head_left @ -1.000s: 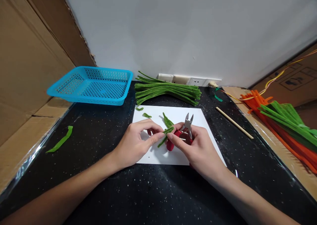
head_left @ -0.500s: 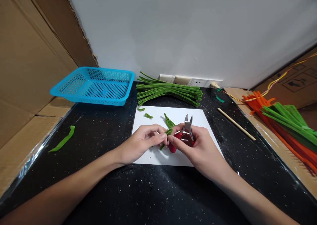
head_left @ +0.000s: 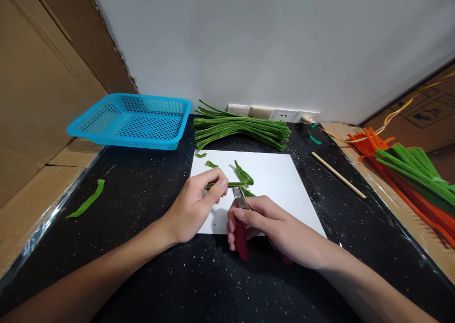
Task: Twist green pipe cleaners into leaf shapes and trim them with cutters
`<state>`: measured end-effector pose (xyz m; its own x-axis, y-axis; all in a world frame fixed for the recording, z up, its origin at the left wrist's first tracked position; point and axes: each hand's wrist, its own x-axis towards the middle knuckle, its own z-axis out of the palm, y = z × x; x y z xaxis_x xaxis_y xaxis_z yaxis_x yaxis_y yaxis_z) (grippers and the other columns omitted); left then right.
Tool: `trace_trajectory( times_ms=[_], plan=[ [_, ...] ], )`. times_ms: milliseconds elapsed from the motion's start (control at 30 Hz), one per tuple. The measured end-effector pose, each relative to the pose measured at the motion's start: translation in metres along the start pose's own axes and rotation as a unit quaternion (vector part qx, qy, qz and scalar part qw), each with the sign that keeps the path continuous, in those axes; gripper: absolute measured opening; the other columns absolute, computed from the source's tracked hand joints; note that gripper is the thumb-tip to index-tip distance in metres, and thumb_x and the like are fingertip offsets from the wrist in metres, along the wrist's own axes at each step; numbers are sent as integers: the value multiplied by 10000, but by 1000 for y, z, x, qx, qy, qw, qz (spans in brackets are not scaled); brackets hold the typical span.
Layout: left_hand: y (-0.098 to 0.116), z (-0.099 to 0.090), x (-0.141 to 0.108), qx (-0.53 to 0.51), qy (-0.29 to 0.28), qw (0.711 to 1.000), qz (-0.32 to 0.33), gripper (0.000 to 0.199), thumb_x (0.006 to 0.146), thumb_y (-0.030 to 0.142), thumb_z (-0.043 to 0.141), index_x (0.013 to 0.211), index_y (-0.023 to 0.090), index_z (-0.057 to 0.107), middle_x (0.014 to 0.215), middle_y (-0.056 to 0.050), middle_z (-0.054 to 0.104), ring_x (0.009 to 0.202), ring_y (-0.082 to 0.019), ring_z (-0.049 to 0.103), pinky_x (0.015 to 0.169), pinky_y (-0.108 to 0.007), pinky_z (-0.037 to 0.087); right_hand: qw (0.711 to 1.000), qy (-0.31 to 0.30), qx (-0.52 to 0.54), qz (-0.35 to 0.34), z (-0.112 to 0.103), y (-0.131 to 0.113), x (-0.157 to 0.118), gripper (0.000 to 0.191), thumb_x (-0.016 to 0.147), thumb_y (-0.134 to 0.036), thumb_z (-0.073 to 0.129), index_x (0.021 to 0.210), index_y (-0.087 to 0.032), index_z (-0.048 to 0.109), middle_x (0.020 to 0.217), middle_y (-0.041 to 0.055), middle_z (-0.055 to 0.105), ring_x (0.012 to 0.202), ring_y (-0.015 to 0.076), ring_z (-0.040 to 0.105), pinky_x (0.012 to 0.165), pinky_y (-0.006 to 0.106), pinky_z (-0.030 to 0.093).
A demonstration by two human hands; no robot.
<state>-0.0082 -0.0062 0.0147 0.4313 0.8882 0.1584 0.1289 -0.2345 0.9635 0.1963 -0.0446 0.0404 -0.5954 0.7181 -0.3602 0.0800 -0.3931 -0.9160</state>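
My left hand [head_left: 197, 202] pinches a green fuzzy stem [head_left: 234, 184] whose free end points right, above the white sheet [head_left: 280, 176]. My right hand [head_left: 263, 219] is wrapped round the red handles of the cutting pliers [head_left: 241, 240]. The pliers' metal jaws are at the stem's right part; whether they touch it cannot be made out. Bent green pieces [head_left: 243, 173] lie on the sheet just beyond the jaws. Two short curled bits rest near its upper left corner, one of them a small loop [head_left: 212, 164].
Behind the sheet lies a bundle of green stems [head_left: 241, 131]. A blue basket [head_left: 142, 145] stands at the back left, a green strip [head_left: 88, 200] at left. To the right are a wooden stick [head_left: 337, 174], orange stems [head_left: 369, 145] and a green bundle [head_left: 408, 164].
My hands have moved apart, the left one leftward. The pliers have turned from pointing up in my right hand to having their jaws at the stem.
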Motion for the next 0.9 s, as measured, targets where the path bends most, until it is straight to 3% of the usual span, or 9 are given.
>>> trace_trajectory(
  times_ms=[133,300,667,800,900],
  plan=[
    [0,3,-4,6,-11,1000,-3,350,1101,403,481,838,186,558,815,8,561,761,-142,509,717,-281,405,1000,13,24,-6,2,-1,-1,336,1075,-407,513,891,-149,626,865,59,704,681,151,667,782,331,542],
    [1,4,-3,-37,16,999,-14,361,1084,423,519,814,186,554,791,11,544,705,-135,485,672,-281,403,998,12,55,-15,3,-3,-1,319,1061,-416,540,898,-158,633,884,62,717,706,160,669,787,336,553],
    [7,1,-6,24,33,999,30,342,1061,357,550,766,184,550,722,23,511,682,-134,467,651,-283,379,998,34,30,-53,4,-3,1,327,1080,-386,485,892,-160,630,882,60,689,703,163,648,789,337,547],
    [8,2,-7,58,36,994,86,268,1032,264,579,778,181,569,747,12,525,705,-138,488,667,-291,389,992,75,-62,-80,7,-4,-2,384,1100,-399,440,837,-175,607,819,41,659,756,182,636,788,332,505],
    [8,3,-8,83,42,985,146,223,999,192,599,780,184,561,760,1,531,715,-144,502,670,-300,401,967,139,-181,-111,10,-5,-6,414,1108,-432,442,802,-192,585,792,27,640,790,188,600,745,319,445]
  ],
)
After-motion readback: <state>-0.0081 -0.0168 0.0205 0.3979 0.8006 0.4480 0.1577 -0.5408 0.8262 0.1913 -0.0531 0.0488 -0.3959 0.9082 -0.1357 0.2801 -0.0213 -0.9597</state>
